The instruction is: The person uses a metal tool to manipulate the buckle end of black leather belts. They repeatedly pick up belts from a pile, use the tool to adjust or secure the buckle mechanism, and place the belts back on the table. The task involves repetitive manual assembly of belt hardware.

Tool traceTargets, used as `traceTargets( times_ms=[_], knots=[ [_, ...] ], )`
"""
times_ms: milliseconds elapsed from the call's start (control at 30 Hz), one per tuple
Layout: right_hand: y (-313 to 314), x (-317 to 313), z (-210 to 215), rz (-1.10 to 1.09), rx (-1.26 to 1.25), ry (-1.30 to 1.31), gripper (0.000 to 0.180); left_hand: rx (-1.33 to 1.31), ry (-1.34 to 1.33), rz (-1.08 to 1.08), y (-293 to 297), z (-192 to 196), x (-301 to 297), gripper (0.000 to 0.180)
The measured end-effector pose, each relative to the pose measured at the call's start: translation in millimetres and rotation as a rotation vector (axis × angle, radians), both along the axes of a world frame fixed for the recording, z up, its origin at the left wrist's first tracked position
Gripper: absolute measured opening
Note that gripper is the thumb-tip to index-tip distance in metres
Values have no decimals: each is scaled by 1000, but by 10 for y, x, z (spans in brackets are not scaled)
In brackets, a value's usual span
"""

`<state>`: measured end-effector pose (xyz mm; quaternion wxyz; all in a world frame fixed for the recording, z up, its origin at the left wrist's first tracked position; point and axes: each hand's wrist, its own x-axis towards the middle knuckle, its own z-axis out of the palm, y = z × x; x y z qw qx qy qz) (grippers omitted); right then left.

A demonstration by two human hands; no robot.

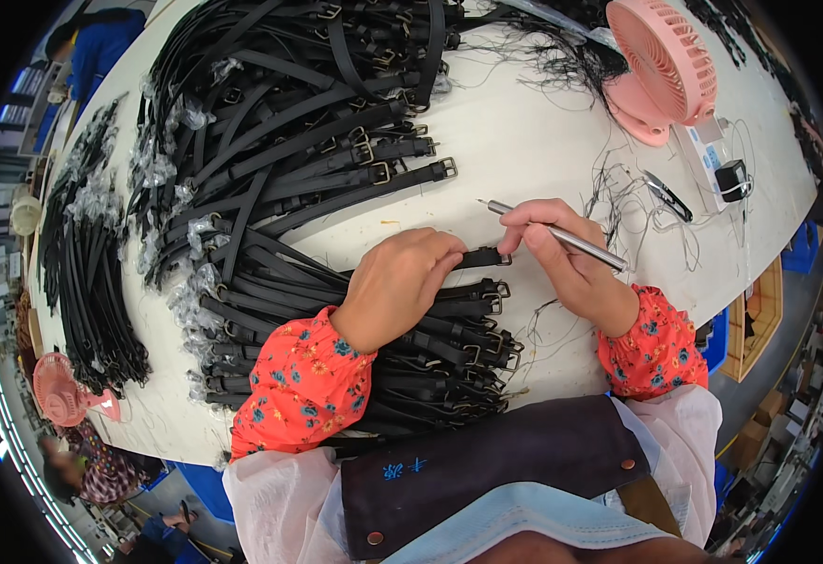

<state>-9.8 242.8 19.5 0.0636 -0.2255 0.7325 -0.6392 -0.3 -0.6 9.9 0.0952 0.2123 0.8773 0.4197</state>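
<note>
My left hand presses down on a black strap with a metal buckle at its end, on top of a pile of black buckled straps in front of me. My right hand holds a thin silver pen-like tool that points up and to the left. Its fingers also touch the buckle end of the same strap. Both wrists show red flowered sleeves.
A larger heap of black straps covers the white table further back. A pink fan, loose black threads, a black clip tool and a charger lie at the right. More straps, another pink fan and a seated person are at the left.
</note>
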Motion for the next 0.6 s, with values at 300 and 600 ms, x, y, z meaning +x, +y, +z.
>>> traceTargets(
  times_ms=[300, 600],
  knots=[
    [-3, 32, -35, 64, 37, 41, 24, 14, 160, 10, 71, -45, 27, 17],
    [-36, 30, -46, 37, -39, -82, 26, 113, 60, 32, 86, 76, -11, 17]
  ],
)
